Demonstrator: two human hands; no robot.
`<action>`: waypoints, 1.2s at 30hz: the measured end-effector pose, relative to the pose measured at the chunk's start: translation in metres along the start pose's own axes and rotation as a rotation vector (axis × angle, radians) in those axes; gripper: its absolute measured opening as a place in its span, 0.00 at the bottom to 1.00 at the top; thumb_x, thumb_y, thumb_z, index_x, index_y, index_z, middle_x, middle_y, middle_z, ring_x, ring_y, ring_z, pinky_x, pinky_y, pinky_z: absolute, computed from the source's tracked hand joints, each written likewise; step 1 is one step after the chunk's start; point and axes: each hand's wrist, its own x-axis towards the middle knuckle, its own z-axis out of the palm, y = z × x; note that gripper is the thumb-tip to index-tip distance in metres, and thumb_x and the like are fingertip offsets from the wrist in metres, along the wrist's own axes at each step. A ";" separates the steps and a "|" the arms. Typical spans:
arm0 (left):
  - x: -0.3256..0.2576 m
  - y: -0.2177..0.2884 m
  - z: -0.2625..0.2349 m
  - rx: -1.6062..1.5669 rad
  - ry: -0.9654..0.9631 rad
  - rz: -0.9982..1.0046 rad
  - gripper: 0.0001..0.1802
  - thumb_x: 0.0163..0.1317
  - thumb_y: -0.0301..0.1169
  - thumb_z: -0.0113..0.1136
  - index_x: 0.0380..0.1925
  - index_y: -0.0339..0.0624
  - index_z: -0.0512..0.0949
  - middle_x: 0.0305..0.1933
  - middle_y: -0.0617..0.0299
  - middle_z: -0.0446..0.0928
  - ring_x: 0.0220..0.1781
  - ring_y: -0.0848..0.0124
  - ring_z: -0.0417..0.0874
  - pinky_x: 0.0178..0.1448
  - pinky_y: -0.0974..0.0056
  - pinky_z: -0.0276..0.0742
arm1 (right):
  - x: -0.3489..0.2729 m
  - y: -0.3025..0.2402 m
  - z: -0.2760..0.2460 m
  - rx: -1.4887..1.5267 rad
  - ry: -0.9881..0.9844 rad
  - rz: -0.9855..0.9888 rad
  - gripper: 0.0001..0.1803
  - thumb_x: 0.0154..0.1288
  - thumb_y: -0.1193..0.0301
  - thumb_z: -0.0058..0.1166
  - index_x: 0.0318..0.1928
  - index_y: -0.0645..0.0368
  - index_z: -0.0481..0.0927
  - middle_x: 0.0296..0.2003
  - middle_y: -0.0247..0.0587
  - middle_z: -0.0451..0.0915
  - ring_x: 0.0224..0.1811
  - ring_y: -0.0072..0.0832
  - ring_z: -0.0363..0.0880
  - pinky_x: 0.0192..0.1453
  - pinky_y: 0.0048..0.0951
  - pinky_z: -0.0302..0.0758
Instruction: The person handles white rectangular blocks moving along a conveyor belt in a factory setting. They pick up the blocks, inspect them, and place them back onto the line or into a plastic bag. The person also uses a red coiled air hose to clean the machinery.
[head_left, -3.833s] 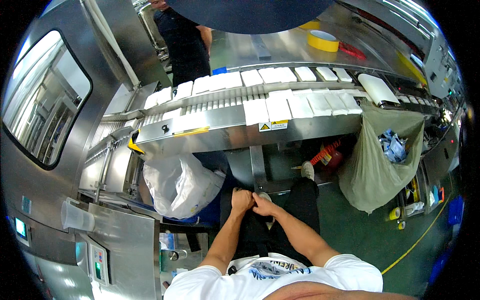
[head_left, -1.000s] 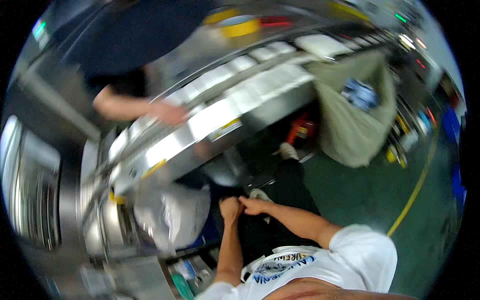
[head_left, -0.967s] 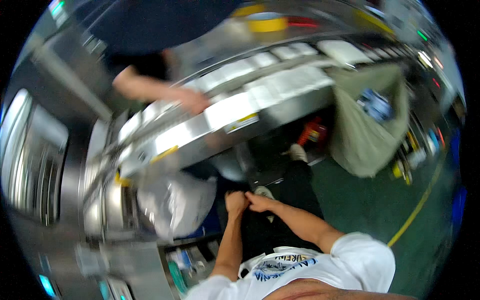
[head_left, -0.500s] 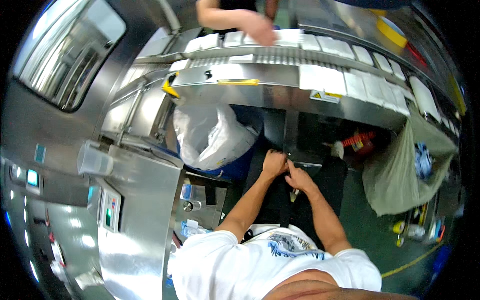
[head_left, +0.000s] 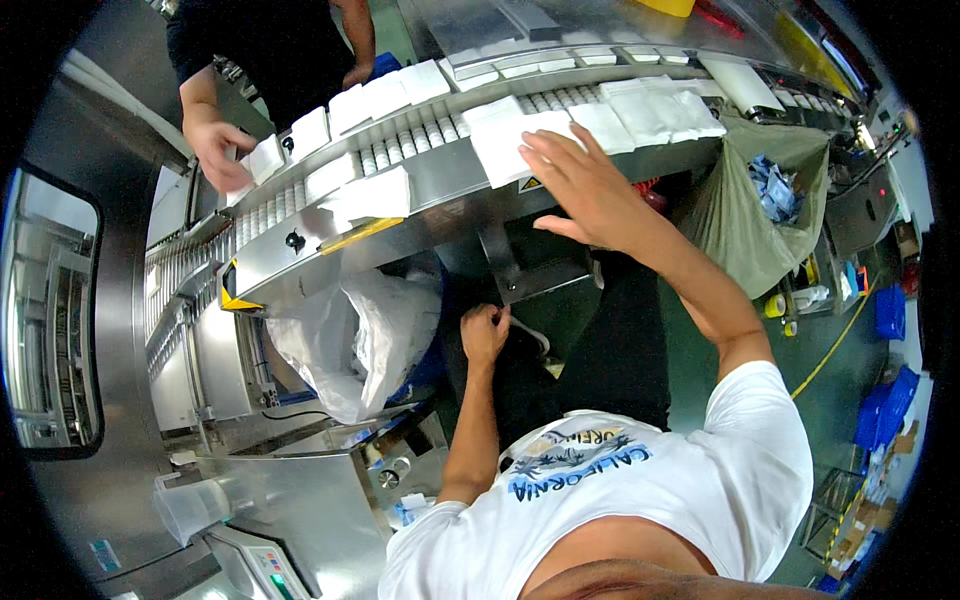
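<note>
My right hand (head_left: 578, 182) is raised with fingers spread, just at the edge of a roller conveyor (head_left: 400, 150), nearest a white flat packet (head_left: 515, 140); it holds nothing. My left hand (head_left: 485, 330) rests low on my lap in a loose fist, and nothing shows in it. Several white packets (head_left: 650, 105) lie along the conveyor. Another person's hand (head_left: 220, 150) across the conveyor touches a white packet (head_left: 266, 158).
A white plastic bag (head_left: 345, 335) hangs under the conveyor on my left. A grey-green sack (head_left: 750, 215) with blue scraps hangs at the right. A steel machine with a window (head_left: 60, 320) stands at the left. Blue crates (head_left: 885, 310) sit at the far right.
My hands were together on my lap. My right hand has risen to the conveyor's packets while the left stayed low. The view has swung about.
</note>
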 end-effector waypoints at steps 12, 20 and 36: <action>0.009 -0.010 0.010 -0.068 -0.080 -0.071 0.20 0.66 0.41 0.67 0.22 0.37 0.81 0.26 0.48 0.81 0.31 0.46 0.82 0.40 0.47 0.78 | 0.149 -0.093 0.078 0.085 0.049 -0.225 0.60 0.57 0.45 0.73 0.83 0.49 0.53 0.80 0.57 0.54 0.82 0.58 0.55 0.84 0.63 0.52; 0.006 -0.015 0.018 -0.153 -0.072 -0.079 0.22 0.67 0.40 0.67 0.19 0.35 0.77 0.22 0.46 0.75 0.25 0.47 0.77 0.32 0.48 0.73 | 0.158 -0.095 0.117 0.082 -0.073 -0.193 0.46 0.63 0.52 0.69 0.78 0.42 0.63 0.75 0.60 0.64 0.73 0.60 0.69 0.74 0.64 0.67; 0.025 0.024 -0.098 -1.649 -0.071 -0.508 0.43 0.73 0.69 0.47 0.63 0.37 0.73 0.69 0.39 0.75 0.70 0.45 0.77 0.75 0.41 0.70 | 0.092 -0.104 0.084 0.053 0.044 -0.216 0.21 0.69 0.65 0.55 0.62 0.43 0.77 0.46 0.41 0.80 0.52 0.43 0.81 0.43 0.44 0.80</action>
